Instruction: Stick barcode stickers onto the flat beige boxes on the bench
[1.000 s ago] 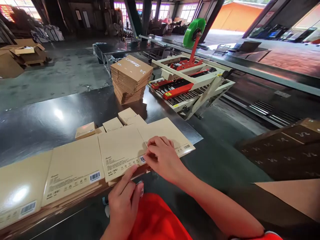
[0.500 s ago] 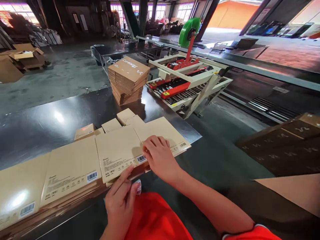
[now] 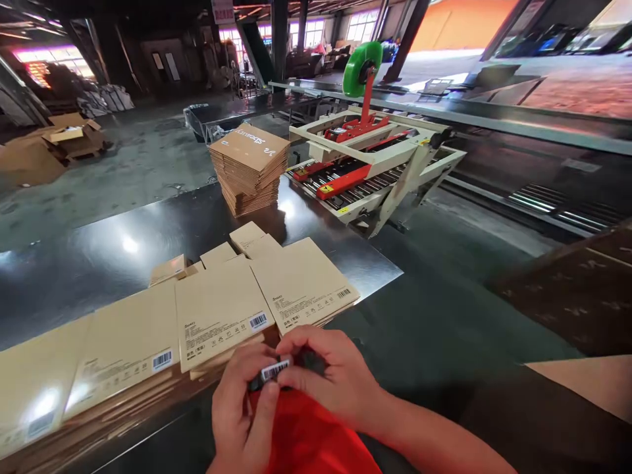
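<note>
Close in front of my body, both hands meet around a small white barcode label. My left hand is closed with its thumb and fingertips at the label's left side. From the right, my right hand pinches the same label between thumb and forefinger. Just beyond the fingers lies the rightmost stack of flat beige boxes, with a barcode near its right corner. To its left, another beige box stack bears a white barcode sticker. The box stack further left has a similar sticker.
Smaller beige boxes sit behind the row on the dark, shiny table. A pile of folded brown cartons stands at its far end, beside a carton-sealing machine. Brown cartons are stacked at right.
My right hand has left the sticker on the second box from the right and drawn back to my left hand. Both now hold the label near my body. The view has shifted slightly.
</note>
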### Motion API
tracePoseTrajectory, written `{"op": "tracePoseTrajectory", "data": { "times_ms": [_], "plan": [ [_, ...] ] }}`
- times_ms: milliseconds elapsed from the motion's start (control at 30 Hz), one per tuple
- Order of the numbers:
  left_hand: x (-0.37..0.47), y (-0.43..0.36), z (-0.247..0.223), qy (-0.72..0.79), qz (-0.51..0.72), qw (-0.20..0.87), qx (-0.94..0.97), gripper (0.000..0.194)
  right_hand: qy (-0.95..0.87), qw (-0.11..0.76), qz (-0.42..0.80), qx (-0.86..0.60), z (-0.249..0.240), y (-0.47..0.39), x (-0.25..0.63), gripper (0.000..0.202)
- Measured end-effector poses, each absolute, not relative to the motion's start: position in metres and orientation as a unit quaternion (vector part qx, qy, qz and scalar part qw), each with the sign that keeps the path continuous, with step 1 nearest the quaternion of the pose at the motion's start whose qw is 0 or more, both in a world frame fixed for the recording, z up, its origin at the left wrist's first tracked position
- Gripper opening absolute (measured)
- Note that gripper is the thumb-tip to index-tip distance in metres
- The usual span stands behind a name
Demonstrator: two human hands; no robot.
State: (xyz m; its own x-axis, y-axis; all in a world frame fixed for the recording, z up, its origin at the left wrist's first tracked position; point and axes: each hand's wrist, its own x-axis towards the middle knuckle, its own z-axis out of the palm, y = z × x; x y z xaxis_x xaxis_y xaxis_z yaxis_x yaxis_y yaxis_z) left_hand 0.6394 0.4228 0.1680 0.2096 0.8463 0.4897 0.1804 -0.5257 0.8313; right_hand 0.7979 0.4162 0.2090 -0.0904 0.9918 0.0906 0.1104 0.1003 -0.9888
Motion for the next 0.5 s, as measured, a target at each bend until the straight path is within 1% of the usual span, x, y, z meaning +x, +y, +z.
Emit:
{"op": "tracePoseTrajectory", "data": {
  "times_ms": [33, 67, 200, 267, 333, 433, 500],
  "plan": [
    [0.643, 0.422, 0.169, 0.361, 0.507, 0.328, 0.711, 0.013, -0.557, 0.477, 0.479, -0.483, 0.207, 0.416, 0.801, 0.009],
    [0.646, 0.421, 0.170, 0.361, 0.505, 0.331, 0.710, 0.011, -0.540, 0.483, 0.493, -0.482, 0.205, 0.415, 0.804, 0.011],
    [0.660, 0.416, 0.172, 0.389, 0.505, 0.330, 0.696, 0.014, -0.469, 0.503, 0.555, -0.468, 0.197, 0.413, 0.809, 0.021],
    [0.664, 0.415, 0.171, 0.402, 0.501, 0.311, 0.701, 0.015, -0.461, 0.511, 0.559, -0.462, 0.195, 0.411, 0.810, 0.022],
    [0.666, 0.415, 0.170, 0.408, 0.494, 0.288, 0.712, 0.016, -0.491, 0.527, 0.513, -0.467, 0.197, 0.409, 0.811, 0.020],
    [0.666, 0.419, 0.168, 0.400, 0.470, 0.245, 0.748, 0.023, -0.546, 0.554, 0.404, -0.482, 0.204, 0.409, 0.823, 0.016],
    [0.668, 0.423, 0.166, 0.372, 0.453, 0.212, 0.782, 0.025, -0.551, 0.558, 0.338, -0.520, 0.209, 0.414, 0.843, 0.018]
  ]
}}
